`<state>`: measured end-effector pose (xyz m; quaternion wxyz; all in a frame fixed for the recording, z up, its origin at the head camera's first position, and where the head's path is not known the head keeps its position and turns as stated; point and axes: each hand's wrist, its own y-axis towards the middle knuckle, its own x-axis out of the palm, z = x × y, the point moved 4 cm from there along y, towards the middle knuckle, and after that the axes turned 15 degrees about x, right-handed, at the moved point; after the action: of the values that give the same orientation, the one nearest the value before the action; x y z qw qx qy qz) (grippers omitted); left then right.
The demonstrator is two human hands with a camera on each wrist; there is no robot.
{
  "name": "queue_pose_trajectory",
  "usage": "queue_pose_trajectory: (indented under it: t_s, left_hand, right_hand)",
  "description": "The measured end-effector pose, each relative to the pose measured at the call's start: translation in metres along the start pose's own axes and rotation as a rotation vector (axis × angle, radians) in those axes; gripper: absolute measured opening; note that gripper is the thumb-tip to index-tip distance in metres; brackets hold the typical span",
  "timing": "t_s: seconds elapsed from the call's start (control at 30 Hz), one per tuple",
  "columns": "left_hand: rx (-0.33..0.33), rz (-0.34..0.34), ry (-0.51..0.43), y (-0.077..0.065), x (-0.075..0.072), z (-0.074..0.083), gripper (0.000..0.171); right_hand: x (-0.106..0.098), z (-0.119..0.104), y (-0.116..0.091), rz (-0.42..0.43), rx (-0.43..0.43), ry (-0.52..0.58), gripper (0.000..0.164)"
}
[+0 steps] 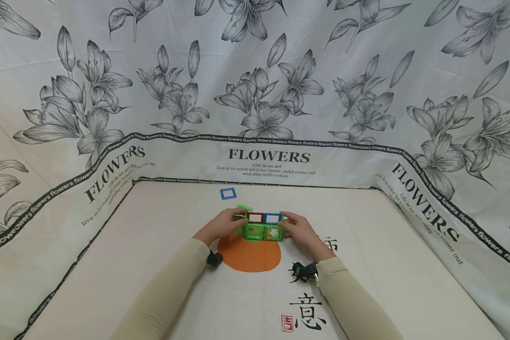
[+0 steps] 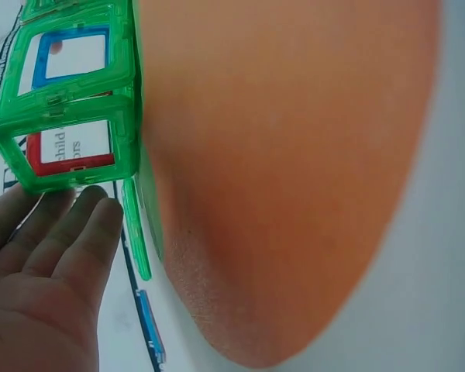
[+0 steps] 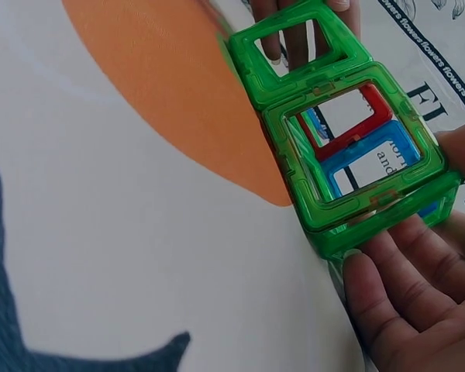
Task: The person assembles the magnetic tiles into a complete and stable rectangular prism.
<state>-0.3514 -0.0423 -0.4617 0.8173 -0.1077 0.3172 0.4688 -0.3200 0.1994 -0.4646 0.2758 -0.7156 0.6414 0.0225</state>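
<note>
Between both hands stands a small block of magnetic tiles [image 1: 264, 232], with two green square frames facing me and a red tile [image 1: 256, 222] and a blue tile [image 1: 273, 222] along its top. My left hand [image 1: 221, 225] holds the left end; in the left wrist view its fingers [image 2: 85, 240] lie along that end. The right end is held by my right hand [image 1: 299, 230], its thumb and fingers [image 3: 372, 291] at the green side in the right wrist view. Just behind the left hand is another green tile [image 1: 244, 207], partly hidden.
A separate blue square tile [image 1: 228, 193] lies farther back on the white cloth [image 1: 161, 264]. The cloth bears a printed orange disc [image 1: 250, 257] and black characters [image 1: 308, 311]. Flower-printed curtains [image 1: 267, 160] enclose the back and sides.
</note>
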Motion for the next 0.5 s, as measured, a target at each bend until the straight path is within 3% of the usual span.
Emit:
queue_pose_trajectory:
  t_s: [0.5]
  left_hand:
    - [0.001, -0.009, 0.009, 0.0012, 0.0008, 0.0002, 0.053]
  right_hand:
    - [0.0008, -0.0014, 0.0021, 0.022, 0.019, 0.009, 0.050]
